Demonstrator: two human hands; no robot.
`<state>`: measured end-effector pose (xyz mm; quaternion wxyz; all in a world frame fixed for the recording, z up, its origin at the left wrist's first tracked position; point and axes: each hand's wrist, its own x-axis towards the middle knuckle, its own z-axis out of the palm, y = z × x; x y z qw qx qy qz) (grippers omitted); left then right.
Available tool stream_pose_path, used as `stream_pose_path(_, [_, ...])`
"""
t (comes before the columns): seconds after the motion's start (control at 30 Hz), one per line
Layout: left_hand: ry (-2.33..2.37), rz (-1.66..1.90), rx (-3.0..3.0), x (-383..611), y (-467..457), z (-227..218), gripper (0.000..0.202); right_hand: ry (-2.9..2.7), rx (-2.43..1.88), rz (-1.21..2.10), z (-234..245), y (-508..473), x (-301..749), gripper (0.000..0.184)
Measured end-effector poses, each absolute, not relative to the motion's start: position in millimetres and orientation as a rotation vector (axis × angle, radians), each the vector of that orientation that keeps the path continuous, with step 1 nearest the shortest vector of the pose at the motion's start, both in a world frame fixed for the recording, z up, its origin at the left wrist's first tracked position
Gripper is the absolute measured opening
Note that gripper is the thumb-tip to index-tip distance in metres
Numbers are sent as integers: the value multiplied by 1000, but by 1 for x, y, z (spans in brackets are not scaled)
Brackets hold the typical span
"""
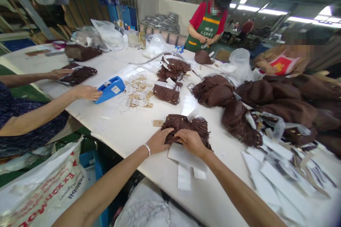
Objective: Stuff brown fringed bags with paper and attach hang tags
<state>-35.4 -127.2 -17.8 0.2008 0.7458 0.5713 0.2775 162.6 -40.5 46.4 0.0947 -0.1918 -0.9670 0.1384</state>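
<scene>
A brown fringed bag lies on the white table in front of me. My left hand, with a bracelet at the wrist, presses on the bag's near left edge with fingers curled. My right hand grips the bag's near edge beside it, fingers bent over the fringe. Both hands rest above white paper strips that stick out from under the bag. A small tan tag lies just left of the bag.
A person at my left holds a blue tape dispenser and another brown bag. More fringed bags lie across the table, with a heap at right, tags, plastic sleeves. A person in a green apron works opposite.
</scene>
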Motion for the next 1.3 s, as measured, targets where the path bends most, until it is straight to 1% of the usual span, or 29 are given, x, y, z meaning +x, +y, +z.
stream_pose_path(0.17, [1596,679,2162,-29,-134,-22,81,-2901,-574,342,51,-46,162,19])
stream_pose_path(0.23, [1608,648,2177,-27,-136,-25,84,-2891,-588,235,56,-56,170,27])
stream_pose_path(0.3, [1601,614,2198,-26,-137,-26,82,-2796,-684,121,59,-72,187,36])
stream_pose_path(0.37, [1581,580,2225,-28,-136,-27,79,-2662,-839,70,57,-94,210,37])
stream_pose_path(0.47, [1549,523,2271,-31,-134,-25,77,-2660,-986,117,41,-130,245,33])
stream_pose_path(0.5, [1539,500,2288,-33,-132,-24,77,-2705,-1013,125,33,-140,253,34])
stream_pose_path(0.63, [1497,388,2366,-40,-126,-15,75,-2770,-1147,44,3,-158,272,56])
stream_pose_path(0.7, [1495,326,2394,-41,-125,-2,73,-2772,-1157,30,-5,-158,275,62])
stream_pose_path(0.77, [1524,288,2411,-37,-127,19,71,-2777,-1129,49,-8,-156,276,63])
stream_pose_path(0.9, [1614,449,2522,-4,-138,64,63,-2736,-1055,143,-3,-155,276,57])
stream_pose_path(0.97, [1622,486,2596,17,-140,74,57,-2714,-1019,182,3,-156,276,52])
stream_pose_path(1.07, [1686,310,2625,38,-131,69,43,-2725,-971,135,14,-157,277,44])
stream_pose_path(1.2, [1723,183,2605,38,-109,51,17,-2782,-1017,-26,22,-156,277,23])
stream_pose_path(1.27, [1701,162,2611,34,-101,49,12,-2790,-1052,-54,20,-157,275,25])
stream_pose_path(1.3, [1684,154,2617,33,-99,51,11,-2786,-1058,-53,18,-158,275,32])
